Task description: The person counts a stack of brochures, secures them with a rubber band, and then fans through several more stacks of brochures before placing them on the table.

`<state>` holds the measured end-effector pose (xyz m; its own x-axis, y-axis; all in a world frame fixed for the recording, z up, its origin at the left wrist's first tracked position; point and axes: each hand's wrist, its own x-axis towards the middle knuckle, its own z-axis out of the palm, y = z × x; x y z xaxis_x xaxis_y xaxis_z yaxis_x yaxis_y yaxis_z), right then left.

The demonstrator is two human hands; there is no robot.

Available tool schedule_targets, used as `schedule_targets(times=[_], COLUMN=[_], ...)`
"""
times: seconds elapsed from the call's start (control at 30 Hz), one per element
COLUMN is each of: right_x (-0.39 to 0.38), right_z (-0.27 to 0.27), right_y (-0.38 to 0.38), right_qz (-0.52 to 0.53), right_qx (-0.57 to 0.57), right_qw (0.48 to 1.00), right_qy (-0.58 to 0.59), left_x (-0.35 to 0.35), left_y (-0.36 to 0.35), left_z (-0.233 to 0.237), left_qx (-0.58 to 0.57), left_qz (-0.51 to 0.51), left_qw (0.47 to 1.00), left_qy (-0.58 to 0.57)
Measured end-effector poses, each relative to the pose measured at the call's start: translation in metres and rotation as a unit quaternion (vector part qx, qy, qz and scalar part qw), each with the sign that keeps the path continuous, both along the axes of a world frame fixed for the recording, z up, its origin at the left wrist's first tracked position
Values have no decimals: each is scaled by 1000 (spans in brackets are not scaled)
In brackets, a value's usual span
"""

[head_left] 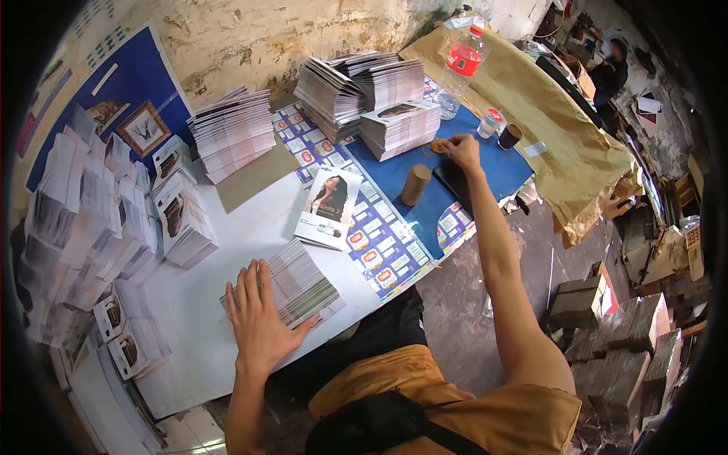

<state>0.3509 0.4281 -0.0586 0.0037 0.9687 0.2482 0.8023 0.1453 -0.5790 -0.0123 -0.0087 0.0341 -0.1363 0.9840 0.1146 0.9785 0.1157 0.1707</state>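
Note:
My left hand [262, 322] rests with its fingers spread on a stack of booklets [299, 282] lying on the white part of the table [182, 353]. Over the blue mat [394, 182], my right hand [460, 152] has its fingers closed on small tan rubber bands [438, 145]. A dark flat object [455, 186] lies beneath that wrist. To its left stands a brown cylinder [415, 185]. Between my hands lies a booklet with a person's picture on its cover [327, 206]. Just left of my right hand is a banded booklet stack [400, 130].
More booklet stacks [231, 133] stand along the wall and at the left [83, 220]. A plastic bottle [464, 61], a small cup [491, 123] and a dark jar [510, 136] are at the back right. Wrapped bundles [618, 371] sit on the floor; a person [609, 76] is far off.

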Motion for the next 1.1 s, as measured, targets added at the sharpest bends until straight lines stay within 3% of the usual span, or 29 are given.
schedule_targets(times=[0.23, 0.4, 0.5, 0.63, 0.83, 0.93, 1.1], right_x=[0, -14, -39, -52, -40, -27, -4], right_z=[40, 60, 80, 85, 61, 42, 23], right_y=[-21, -33, -55, -58, -37, -30, -20], right_qz=[66, 144, 160, 140, 121, 1, -32], right_qx=[19, -53, -70, -45, -105, -25, -114], right_qw=[978, 894, 854, 941, 907, 986, 980], right_qy=[199, 420, 489, 304, 390, 163, 163], left_x=[-1, -3, -2, -3, -2, -2, -2], left_y=[2, 1, 1, 1, 1, -1, 0], left_z=[0, -1, 0, 1, 2, 2, 2], left_qx=[-2, -10, -7, -8, -13, -16, -12], left_qz=[-1, 1, 0, 1, 5, 3, -1], left_qw=[1000, 1000, 1000, 1000, 1000, 1000, 1000], left_qy=[-7, -8, -12, -14, -13, -15, -12])
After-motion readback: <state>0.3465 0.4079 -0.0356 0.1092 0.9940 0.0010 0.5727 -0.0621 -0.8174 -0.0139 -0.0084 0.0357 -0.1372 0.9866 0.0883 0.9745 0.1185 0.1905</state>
